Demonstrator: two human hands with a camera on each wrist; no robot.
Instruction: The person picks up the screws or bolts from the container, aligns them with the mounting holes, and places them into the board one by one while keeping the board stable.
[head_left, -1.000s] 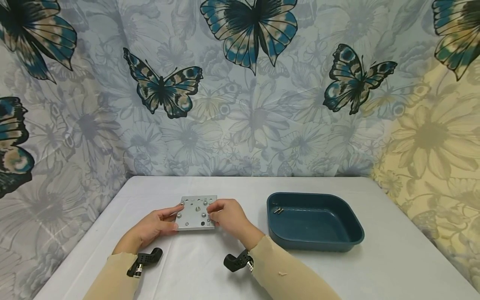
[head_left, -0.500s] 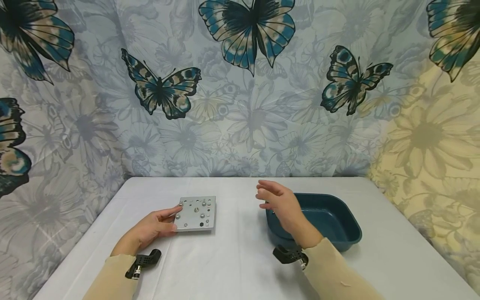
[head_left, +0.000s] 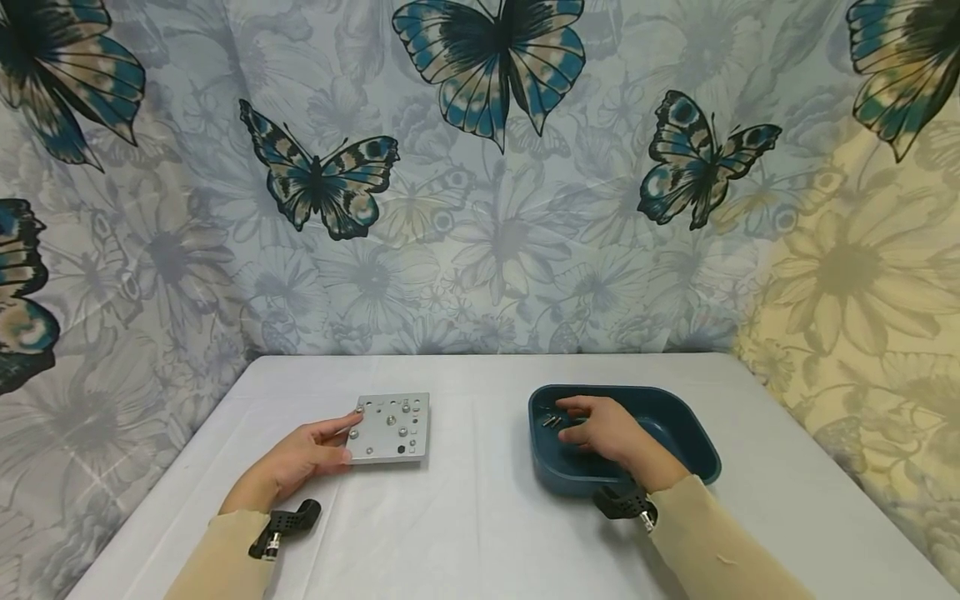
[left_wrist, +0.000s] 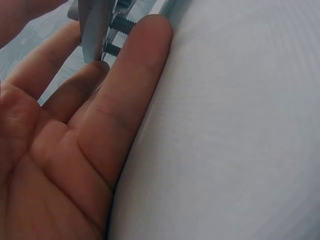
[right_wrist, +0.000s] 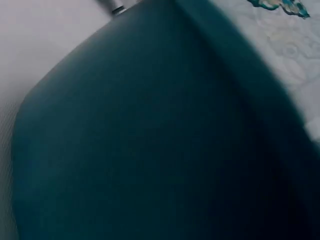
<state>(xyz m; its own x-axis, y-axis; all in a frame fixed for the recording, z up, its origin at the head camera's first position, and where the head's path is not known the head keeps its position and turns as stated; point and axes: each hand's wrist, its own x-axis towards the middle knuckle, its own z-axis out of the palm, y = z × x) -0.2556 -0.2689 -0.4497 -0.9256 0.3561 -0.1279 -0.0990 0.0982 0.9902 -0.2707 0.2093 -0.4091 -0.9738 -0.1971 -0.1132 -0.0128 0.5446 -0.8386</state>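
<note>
A silver metal plate (head_left: 381,435) with several bolt heads and holes sits left of centre on the table. My left hand (head_left: 296,458) grips its left edge, thumb at the near corner. In the left wrist view, threaded bolt shanks (left_wrist: 121,25) jut out below the plate, and the left fingers (left_wrist: 135,65) reach around its edge. My right hand (head_left: 611,433) reaches into a dark teal tray (head_left: 555,473), fingers spread and holding nothing visible. Just left of its fingertips lie a few small metal screws (head_left: 552,421). The tray's wall (right_wrist: 125,125) fills the right wrist view, where the hand is hidden.
A white cloth covers the table (head_left: 465,517). Behind it hangs a butterfly-patterned curtain (head_left: 510,250). Black camera mounts sit on both wrists, the right one (head_left: 622,502) beside the tray's near wall.
My right hand has left the plate's right side, moved rightward above the tray and come down into it. The left hand keeps its grip on the plate.
</note>
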